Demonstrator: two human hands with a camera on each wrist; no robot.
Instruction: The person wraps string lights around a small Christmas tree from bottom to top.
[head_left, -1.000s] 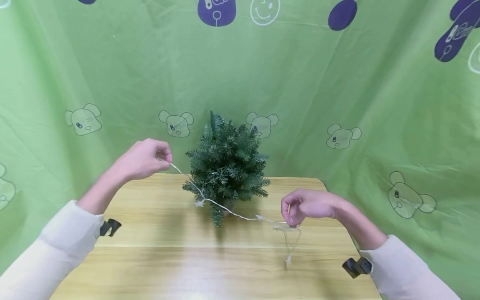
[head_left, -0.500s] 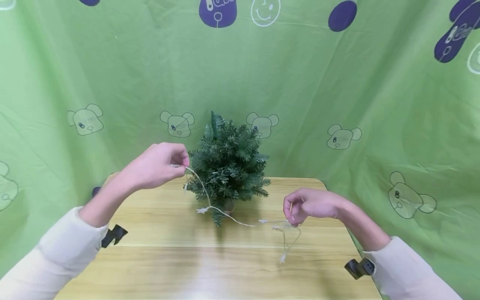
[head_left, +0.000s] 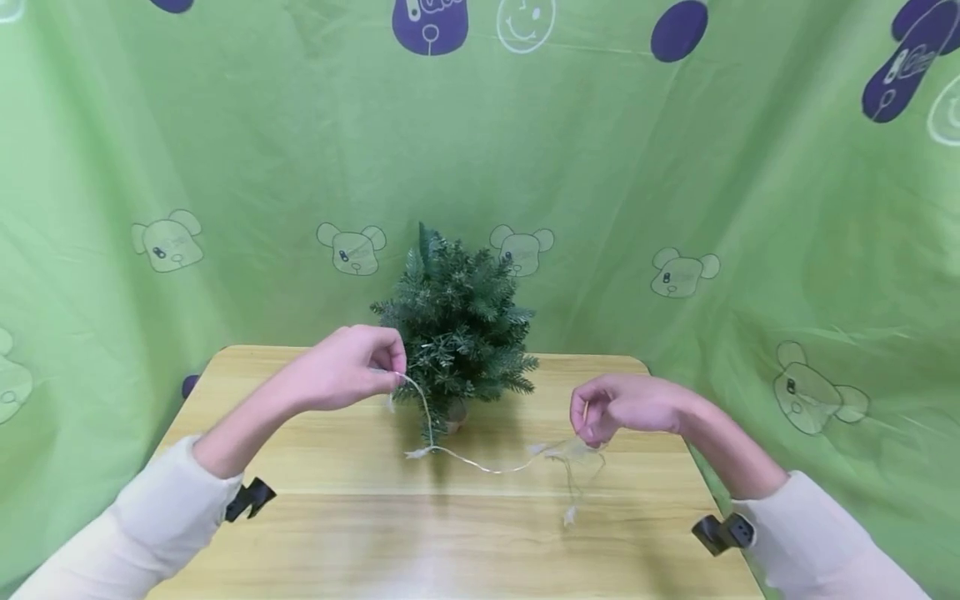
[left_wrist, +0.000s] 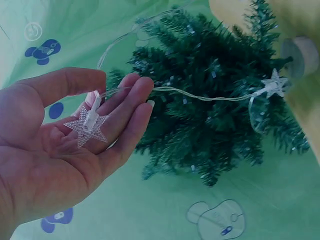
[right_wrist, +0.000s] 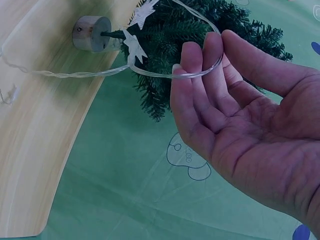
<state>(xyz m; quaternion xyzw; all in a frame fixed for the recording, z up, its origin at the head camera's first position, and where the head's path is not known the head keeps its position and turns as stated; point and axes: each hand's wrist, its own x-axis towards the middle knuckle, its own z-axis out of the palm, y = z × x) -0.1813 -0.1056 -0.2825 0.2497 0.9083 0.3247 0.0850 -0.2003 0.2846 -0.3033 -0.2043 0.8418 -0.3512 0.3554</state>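
A string of star fairy lights [head_left: 480, 468] hangs in a sagging curve between both hands, in front of a small artificial Christmas tree [head_left: 457, 325]. My left hand [head_left: 356, 367] pinches the wire between thumb and fingertips, at the tree's left front; in the left wrist view a clear star [left_wrist: 87, 126] lies against its fingers. To the right of the tree, my right hand [head_left: 622, 408] pinches the wire too, and a loop with a star [head_left: 570, 515] dangles below it. White stars [right_wrist: 135, 46] show near the fingertips in the right wrist view.
The tree stands on a round wooden base [right_wrist: 92, 34] towards the back of a light wooden table [head_left: 360, 533]. A green printed cloth [head_left: 600, 167] hangs behind and around the table. Each wrist wears a small black camera [head_left: 251, 498].
My left hand has moved right and down, nearer the tree's front, keeping its pinch. The wire between the hands now sags lower. The right hand has barely moved.
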